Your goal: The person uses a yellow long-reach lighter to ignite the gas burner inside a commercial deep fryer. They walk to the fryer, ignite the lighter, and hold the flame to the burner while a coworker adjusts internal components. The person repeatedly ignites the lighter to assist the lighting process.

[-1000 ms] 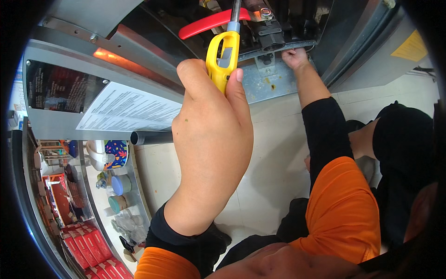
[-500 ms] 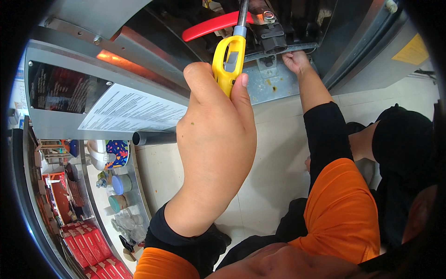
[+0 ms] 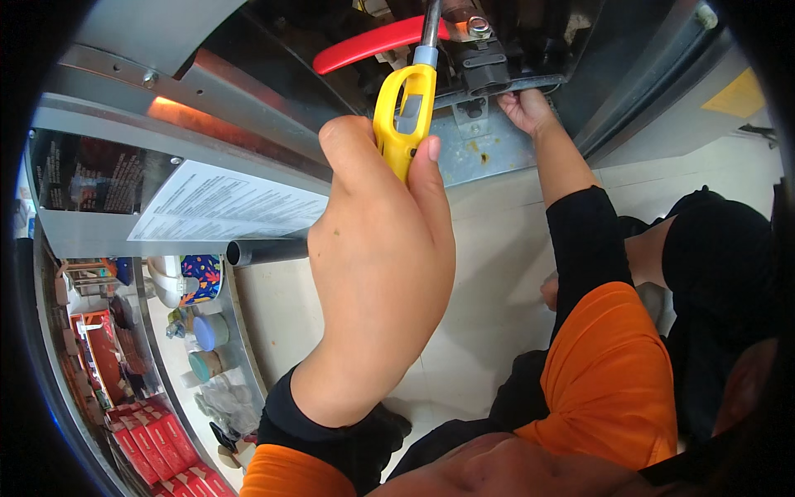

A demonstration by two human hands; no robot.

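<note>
My left hand (image 3: 377, 240) grips a yellow utility lighter (image 3: 396, 159) with a grey trigger. Its metal tube points up into an opened metal appliance, and the tip is cut off by the top edge. A red lever handle (image 3: 373, 43) lies left of the tube, near a bolt on a metal fitting. Just right of a black fitting (image 3: 484, 70), my right hand (image 3: 532, 114) reaches in under the appliance's metal edge. Its fingers are curled, and anything inside them is hidden. Below it is a stained grey metal plate (image 3: 507, 153).
A printed sheet (image 3: 224, 203) hangs on the grey panel at left, above a black tube end (image 3: 248, 251). Shelves with jars, a patterned bucket (image 3: 199, 277) and red boxes (image 3: 149, 443) stand lower left. At right are black clothing (image 3: 716, 240) and bare skin.
The appliance and shelves have shifted slightly left in view. My left hand and the lighter have also moved slightly left; the right hand stays under the edge, fingers curled.
</note>
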